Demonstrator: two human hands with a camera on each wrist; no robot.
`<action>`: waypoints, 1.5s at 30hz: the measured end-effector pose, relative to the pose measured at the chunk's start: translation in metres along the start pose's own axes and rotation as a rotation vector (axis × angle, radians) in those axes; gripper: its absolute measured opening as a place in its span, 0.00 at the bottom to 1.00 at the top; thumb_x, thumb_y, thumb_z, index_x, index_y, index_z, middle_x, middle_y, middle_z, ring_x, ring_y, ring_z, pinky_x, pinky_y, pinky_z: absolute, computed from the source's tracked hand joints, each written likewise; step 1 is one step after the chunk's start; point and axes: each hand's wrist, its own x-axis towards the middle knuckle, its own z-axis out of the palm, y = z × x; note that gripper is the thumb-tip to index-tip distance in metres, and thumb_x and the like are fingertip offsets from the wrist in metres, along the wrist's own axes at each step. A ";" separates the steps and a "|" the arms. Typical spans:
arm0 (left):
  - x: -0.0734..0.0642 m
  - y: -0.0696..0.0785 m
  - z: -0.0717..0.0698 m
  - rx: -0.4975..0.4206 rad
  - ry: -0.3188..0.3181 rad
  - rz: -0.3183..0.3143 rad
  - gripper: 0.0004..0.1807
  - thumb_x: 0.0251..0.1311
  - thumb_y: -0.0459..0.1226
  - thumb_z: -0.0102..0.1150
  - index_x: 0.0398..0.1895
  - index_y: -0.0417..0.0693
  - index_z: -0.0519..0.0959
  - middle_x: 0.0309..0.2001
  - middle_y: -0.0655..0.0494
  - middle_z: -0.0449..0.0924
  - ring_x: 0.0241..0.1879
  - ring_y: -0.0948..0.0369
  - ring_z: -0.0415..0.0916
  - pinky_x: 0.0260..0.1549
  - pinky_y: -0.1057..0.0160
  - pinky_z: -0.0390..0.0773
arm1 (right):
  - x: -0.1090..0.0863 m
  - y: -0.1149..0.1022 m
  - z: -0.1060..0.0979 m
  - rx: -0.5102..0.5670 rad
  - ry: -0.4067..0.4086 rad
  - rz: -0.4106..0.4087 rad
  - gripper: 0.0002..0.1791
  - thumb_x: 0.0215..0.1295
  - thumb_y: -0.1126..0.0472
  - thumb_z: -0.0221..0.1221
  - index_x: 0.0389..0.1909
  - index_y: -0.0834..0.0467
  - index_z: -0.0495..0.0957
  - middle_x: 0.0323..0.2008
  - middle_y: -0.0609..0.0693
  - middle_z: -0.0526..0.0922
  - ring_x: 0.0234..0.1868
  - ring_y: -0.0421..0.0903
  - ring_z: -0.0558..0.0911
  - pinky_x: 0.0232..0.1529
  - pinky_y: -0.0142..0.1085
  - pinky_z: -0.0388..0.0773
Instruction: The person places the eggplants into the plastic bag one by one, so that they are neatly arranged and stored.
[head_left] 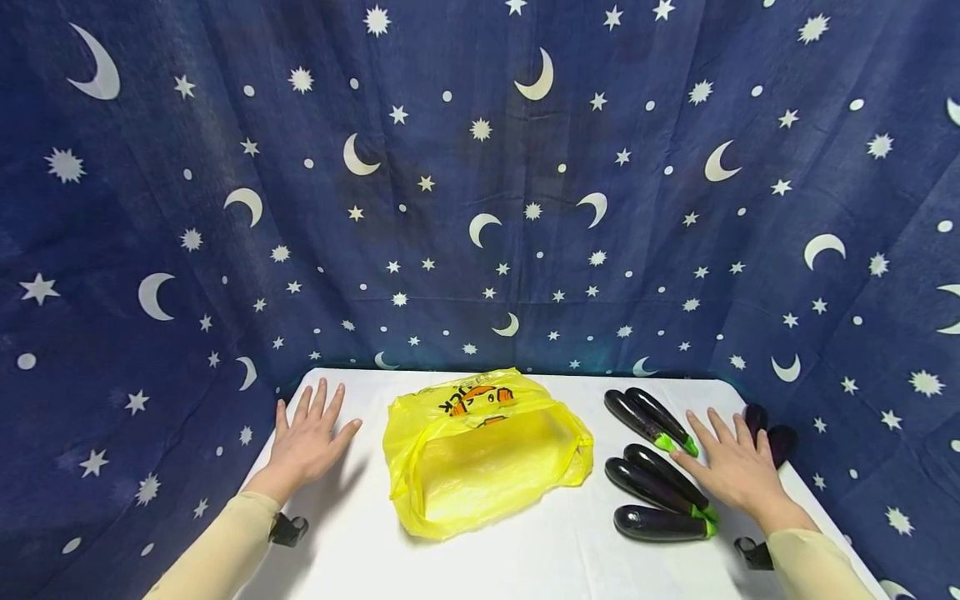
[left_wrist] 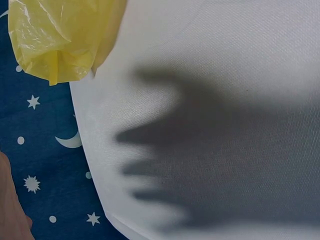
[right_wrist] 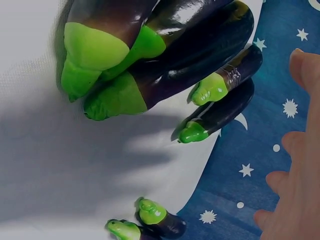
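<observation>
Cream sleeves, two. Left hand, empty, fingers spread, above the left part of a white-covered table; right hand, also empty and spread wide, above the right part. Glossy purple eggplants, green-capped, seven: three left of the right hand, a pair just beyond, another pair partly behind that hand. Yellow plastic bag, mid-table, mouth gaping nearward. Moon-and-star navy curtain, rearmost.
</observation>
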 end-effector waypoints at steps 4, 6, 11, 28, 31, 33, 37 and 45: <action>0.001 -0.001 0.000 0.006 -0.002 0.005 0.48 0.72 0.68 0.35 0.83 0.45 0.49 0.81 0.35 0.37 0.78 0.36 0.34 0.67 0.31 0.19 | 0.000 0.001 0.001 -0.006 0.004 0.001 0.51 0.68 0.25 0.46 0.80 0.57 0.55 0.74 0.76 0.51 0.72 0.82 0.40 0.64 0.76 0.25; 0.002 0.000 0.000 0.008 -0.001 0.008 0.48 0.72 0.68 0.35 0.83 0.45 0.49 0.81 0.35 0.37 0.78 0.36 0.34 0.67 0.31 0.19 | 0.000 0.002 0.001 -0.010 0.006 0.002 0.51 0.68 0.25 0.47 0.79 0.57 0.55 0.74 0.76 0.52 0.72 0.82 0.41 0.64 0.76 0.25; 0.006 0.001 -0.002 0.008 0.007 0.016 0.48 0.72 0.67 0.35 0.83 0.45 0.49 0.81 0.35 0.38 0.78 0.36 0.34 0.67 0.31 0.20 | 0.002 0.003 -0.002 -0.013 0.014 0.000 0.51 0.68 0.25 0.47 0.80 0.57 0.55 0.74 0.76 0.52 0.72 0.82 0.42 0.64 0.76 0.26; 0.007 -0.004 -0.003 0.022 0.008 0.019 0.48 0.72 0.68 0.33 0.83 0.46 0.49 0.81 0.35 0.39 0.78 0.36 0.35 0.68 0.28 0.27 | 0.007 0.003 -0.007 -0.013 0.016 -0.021 0.50 0.69 0.26 0.47 0.80 0.56 0.53 0.74 0.75 0.52 0.72 0.81 0.43 0.64 0.76 0.26; 0.006 -0.004 -0.002 0.024 0.010 0.021 0.48 0.71 0.68 0.33 0.83 0.46 0.50 0.81 0.35 0.40 0.78 0.36 0.35 0.68 0.28 0.27 | 0.007 0.004 -0.006 -0.017 0.015 -0.022 0.51 0.69 0.25 0.45 0.81 0.56 0.53 0.74 0.75 0.52 0.72 0.81 0.44 0.64 0.76 0.26; 0.005 -0.004 -0.002 0.023 0.005 0.020 0.48 0.72 0.68 0.33 0.83 0.46 0.50 0.81 0.35 0.39 0.78 0.36 0.35 0.68 0.29 0.25 | 0.006 0.004 -0.006 -0.019 0.014 -0.024 0.51 0.69 0.25 0.44 0.81 0.56 0.53 0.74 0.75 0.52 0.72 0.82 0.44 0.64 0.76 0.27; 0.004 -0.001 -0.005 0.015 -0.006 0.019 0.48 0.72 0.68 0.34 0.83 0.45 0.49 0.81 0.35 0.37 0.78 0.37 0.34 0.68 0.31 0.20 | 0.004 0.003 -0.007 -0.013 0.015 -0.028 0.51 0.69 0.26 0.46 0.80 0.56 0.53 0.74 0.75 0.52 0.73 0.81 0.43 0.65 0.76 0.26; 0.001 0.005 -0.013 0.005 -0.012 0.038 0.48 0.73 0.67 0.32 0.83 0.46 0.47 0.81 0.36 0.36 0.78 0.36 0.32 0.68 0.30 0.21 | -0.001 0.000 -0.007 -0.012 0.027 -0.052 0.51 0.68 0.25 0.47 0.81 0.55 0.53 0.75 0.74 0.53 0.73 0.80 0.43 0.65 0.75 0.25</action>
